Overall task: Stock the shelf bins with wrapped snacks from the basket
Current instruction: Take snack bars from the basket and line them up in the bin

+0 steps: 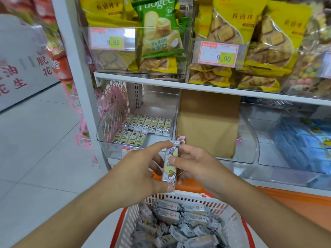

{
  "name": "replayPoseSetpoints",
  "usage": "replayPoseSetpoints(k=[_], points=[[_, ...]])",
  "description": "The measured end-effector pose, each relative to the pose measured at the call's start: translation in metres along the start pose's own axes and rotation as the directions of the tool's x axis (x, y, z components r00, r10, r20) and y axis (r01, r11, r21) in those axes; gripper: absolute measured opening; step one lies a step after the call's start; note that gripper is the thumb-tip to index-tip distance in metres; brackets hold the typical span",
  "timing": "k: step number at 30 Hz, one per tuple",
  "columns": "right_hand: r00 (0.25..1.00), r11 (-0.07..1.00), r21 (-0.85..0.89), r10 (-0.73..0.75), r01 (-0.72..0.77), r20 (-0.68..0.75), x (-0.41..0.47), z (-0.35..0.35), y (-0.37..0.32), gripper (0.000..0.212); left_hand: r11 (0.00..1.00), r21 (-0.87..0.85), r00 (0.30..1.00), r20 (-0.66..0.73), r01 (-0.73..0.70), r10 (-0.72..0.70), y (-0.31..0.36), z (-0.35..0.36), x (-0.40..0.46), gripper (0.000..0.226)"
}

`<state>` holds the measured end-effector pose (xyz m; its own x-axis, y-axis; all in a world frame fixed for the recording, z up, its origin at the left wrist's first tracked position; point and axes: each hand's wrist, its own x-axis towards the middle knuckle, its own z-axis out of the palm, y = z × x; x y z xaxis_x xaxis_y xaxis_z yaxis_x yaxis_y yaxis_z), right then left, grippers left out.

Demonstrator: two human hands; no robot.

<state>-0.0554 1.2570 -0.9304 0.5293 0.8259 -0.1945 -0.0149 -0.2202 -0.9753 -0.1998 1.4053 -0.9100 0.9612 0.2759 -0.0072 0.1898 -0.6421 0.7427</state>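
Note:
Both hands hold one long wrapped snack [170, 162], upright, with cartoon figures printed on it, just above the basket. My left hand [141, 169] pinches it between fingertip at the top and thumb at the bottom. My right hand [194, 162] grips its right side with thumb across the wrapper. Behind it, the clear shelf bin [105, 122] holds two neat rows of matching snacks [146, 125]. Below, the white and red basket [179, 198] is full of several grey wrapped snacks [179, 224].
A brown paper bag [207, 122] stands in the neighbouring bin. Blue packets [302, 142] fill the bin at right. The upper shelf [161, 83] carries bins of yellow and green biscuit bags. A white shelf post [80, 77] and tiled floor lie to the left.

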Motion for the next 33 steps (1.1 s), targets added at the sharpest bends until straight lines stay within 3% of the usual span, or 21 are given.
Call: replayPoseSetpoints(k=[2,4,6,9,12,15,18,23,33], points=[[0.999,0.997,-0.079,-0.003,-0.001,-0.045,0.006,-0.003,-0.006,0.034,0.998,0.058,1.0,-0.03,0.005,-0.004,-0.004,-0.007,0.009,0.099],[0.988,0.956,-0.288,-0.094,0.055,-0.122,0.011,-0.009,-0.013,0.032,0.988,0.152,0.997,-0.08,0.021,-0.008,-0.012,-0.02,0.022,0.099],[0.951,0.821,-0.559,-0.255,0.118,-0.174,0.02,-0.019,-0.02,0.038,0.975,0.217,0.991,-0.13,0.049,-0.021,-0.023,-0.037,0.04,0.1],[0.939,0.614,-0.766,-0.341,0.188,-0.043,0.038,-0.028,-0.018,0.057,0.938,0.336,0.989,-0.14,0.089,-0.044,-0.048,-0.057,0.075,0.102],[0.949,0.556,-0.796,-0.306,0.239,0.072,0.052,-0.033,-0.002,0.065,0.901,0.421,0.994,-0.063,0.107,-0.089,-0.079,-0.063,0.11,0.108],[0.943,0.541,-0.802,-0.323,0.251,0.077,0.055,-0.037,0.007,0.065,0.863,0.495,0.989,0.05,0.1,-0.142,-0.104,-0.056,0.136,0.12],[0.944,0.557,-0.791,-0.319,0.255,0.08,0.055,-0.04,0.008,0.063,0.838,0.531,0.968,0.121,0.124,-0.22,-0.117,-0.048,0.154,0.116],[0.946,0.569,-0.782,-0.312,0.255,0.081,0.054,-0.041,0.01,0.066,0.806,0.58,0.957,0.149,0.118,-0.247,-0.122,-0.04,0.169,0.096],[0.956,0.571,-0.788,-0.285,0.23,0.072,0.053,-0.038,0.008,0.071,0.812,0.571,0.945,0.181,0.124,-0.271,-0.127,-0.049,0.165,0.095]])
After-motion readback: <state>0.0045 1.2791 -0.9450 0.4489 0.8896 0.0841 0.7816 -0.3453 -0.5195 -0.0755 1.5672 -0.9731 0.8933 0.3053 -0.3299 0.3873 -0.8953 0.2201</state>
